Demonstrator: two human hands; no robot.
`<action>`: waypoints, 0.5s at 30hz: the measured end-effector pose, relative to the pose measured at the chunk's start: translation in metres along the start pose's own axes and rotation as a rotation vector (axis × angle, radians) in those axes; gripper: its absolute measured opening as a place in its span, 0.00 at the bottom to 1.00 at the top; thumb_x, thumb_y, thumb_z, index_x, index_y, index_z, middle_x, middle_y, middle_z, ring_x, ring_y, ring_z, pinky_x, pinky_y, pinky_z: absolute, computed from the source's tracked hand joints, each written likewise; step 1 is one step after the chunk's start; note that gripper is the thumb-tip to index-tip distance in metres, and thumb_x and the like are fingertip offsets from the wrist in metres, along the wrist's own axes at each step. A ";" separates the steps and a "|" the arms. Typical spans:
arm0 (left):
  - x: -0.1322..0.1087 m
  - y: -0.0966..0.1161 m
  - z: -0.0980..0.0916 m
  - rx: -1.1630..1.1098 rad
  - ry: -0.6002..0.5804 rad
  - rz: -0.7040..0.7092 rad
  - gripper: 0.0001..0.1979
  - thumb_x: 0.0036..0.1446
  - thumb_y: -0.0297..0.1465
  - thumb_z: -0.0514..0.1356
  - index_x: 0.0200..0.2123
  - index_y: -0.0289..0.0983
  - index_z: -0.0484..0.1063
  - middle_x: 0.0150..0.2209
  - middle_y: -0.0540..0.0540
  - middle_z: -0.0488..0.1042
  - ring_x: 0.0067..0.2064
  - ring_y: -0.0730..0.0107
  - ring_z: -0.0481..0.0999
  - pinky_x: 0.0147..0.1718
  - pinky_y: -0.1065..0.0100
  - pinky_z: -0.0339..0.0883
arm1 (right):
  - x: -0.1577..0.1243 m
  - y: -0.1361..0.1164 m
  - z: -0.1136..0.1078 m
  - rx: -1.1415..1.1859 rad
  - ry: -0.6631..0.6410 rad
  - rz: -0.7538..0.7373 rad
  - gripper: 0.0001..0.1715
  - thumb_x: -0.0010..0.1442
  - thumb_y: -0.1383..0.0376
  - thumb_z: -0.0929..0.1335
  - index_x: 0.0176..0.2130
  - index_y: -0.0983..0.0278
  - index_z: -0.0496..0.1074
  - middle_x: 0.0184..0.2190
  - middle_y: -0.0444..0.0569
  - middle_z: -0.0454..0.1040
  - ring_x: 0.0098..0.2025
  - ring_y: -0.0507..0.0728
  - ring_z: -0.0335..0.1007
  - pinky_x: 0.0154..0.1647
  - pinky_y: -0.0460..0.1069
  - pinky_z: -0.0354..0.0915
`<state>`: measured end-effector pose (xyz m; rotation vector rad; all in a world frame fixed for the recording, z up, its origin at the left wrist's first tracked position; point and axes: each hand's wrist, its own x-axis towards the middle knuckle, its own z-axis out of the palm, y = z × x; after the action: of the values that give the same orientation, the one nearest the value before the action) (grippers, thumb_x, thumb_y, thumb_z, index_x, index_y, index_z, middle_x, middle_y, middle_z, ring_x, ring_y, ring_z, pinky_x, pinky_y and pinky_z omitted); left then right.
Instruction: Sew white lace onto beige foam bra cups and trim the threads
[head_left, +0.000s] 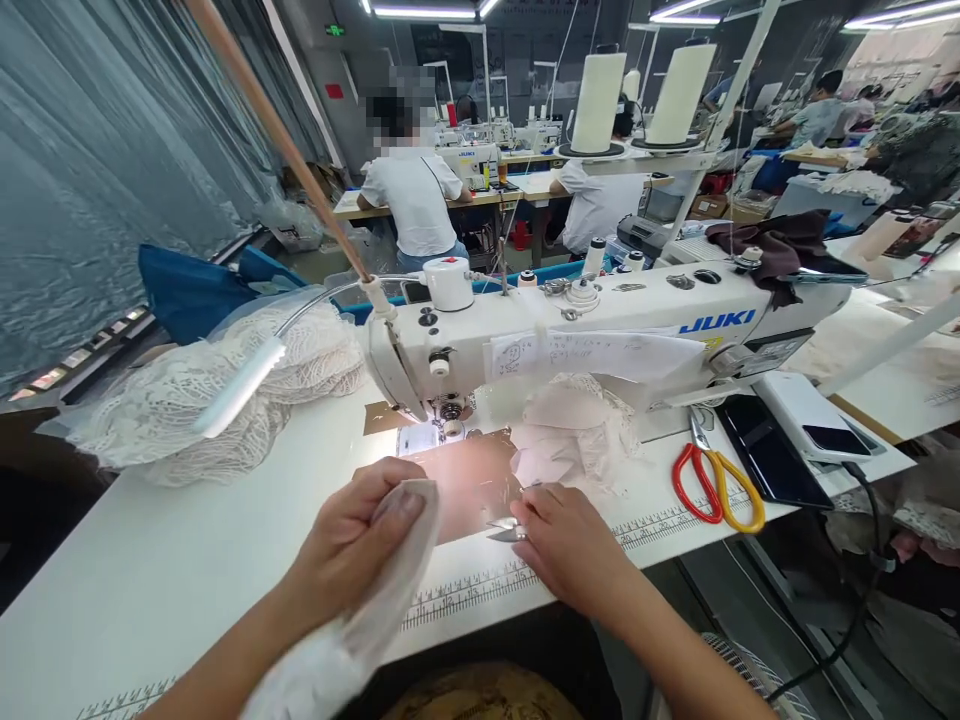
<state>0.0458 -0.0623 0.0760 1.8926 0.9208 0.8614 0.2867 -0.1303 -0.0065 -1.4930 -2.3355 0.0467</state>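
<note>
Left hand [352, 540]: fingers curled shut around a white fabric piece [375, 610], with the thumb pressed flat on top of the cloth. The fabric runs from the grip down along the wrist and hangs over the near table edge.

Right hand [570, 545]: fingers bent, thumb and forefinger tips at a small metal snipper [504, 530] lying on the table. It cannot be told whether the tool is pinched or only touched. The snipper sits between the two hands, just in front of the brightly lit needle plate [465, 475].

The needle area of the white JUKI sewing machine [600, 325] lies directly behind the hands. A paper note [592, 352] is fixed to the machine arm. Loose white fabric pieces [577, 430] lie under the arm, just beyond the right hand.

Right of the hands, red and yellow handled scissors [716, 485] lie flat on the table [150, 570], with a dark phone [765, 455] beside them. A printed ruler strip [480, 590] runs along the table's front edge.

To the left, a heap of white lace [300, 365] rests on the table, with a gooseneck lamp [240, 385] in front of it. Two thread cones [598, 100] stand on a rack behind the machine. A seated person [416, 195] works at a further table, back turned.
</note>
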 end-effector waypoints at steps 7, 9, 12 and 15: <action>-0.018 -0.026 -0.028 -0.040 -0.017 -0.302 0.15 0.56 0.42 0.60 0.38 0.35 0.66 0.33 0.48 0.71 0.31 0.70 0.71 0.27 0.72 0.66 | 0.027 0.042 -0.028 -0.238 0.360 0.110 0.17 0.62 0.66 0.63 0.49 0.68 0.71 0.47 0.62 0.73 0.50 0.67 0.67 0.48 0.60 0.65; -0.023 -0.031 -0.031 -0.107 0.001 -0.339 0.17 0.54 0.42 0.62 0.38 0.36 0.64 0.32 0.49 0.70 0.30 0.71 0.70 0.26 0.72 0.66 | 0.037 0.055 -0.034 -0.375 0.265 0.185 0.17 0.61 0.67 0.63 0.49 0.69 0.71 0.47 0.63 0.74 0.46 0.67 0.69 0.42 0.58 0.66; -0.030 -0.036 -0.036 -0.209 0.016 -0.358 0.18 0.52 0.41 0.64 0.39 0.36 0.64 0.32 0.50 0.70 0.30 0.72 0.70 0.27 0.72 0.66 | 0.044 0.067 -0.037 -0.478 0.239 0.247 0.13 0.62 0.67 0.62 0.43 0.65 0.74 0.37 0.55 0.78 0.36 0.62 0.72 0.28 0.51 0.63; -0.036 -0.039 -0.044 -0.234 0.007 -0.361 0.17 0.52 0.41 0.64 0.39 0.36 0.66 0.33 0.50 0.72 0.30 0.72 0.71 0.27 0.72 0.67 | 0.044 0.076 -0.038 -0.542 0.450 0.259 0.13 0.61 0.65 0.64 0.42 0.64 0.75 0.36 0.55 0.79 0.36 0.61 0.73 0.26 0.50 0.61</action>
<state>-0.0191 -0.0612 0.0520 1.4668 1.0745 0.7211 0.3482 -0.0642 0.0248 -1.8059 -1.8555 -0.8255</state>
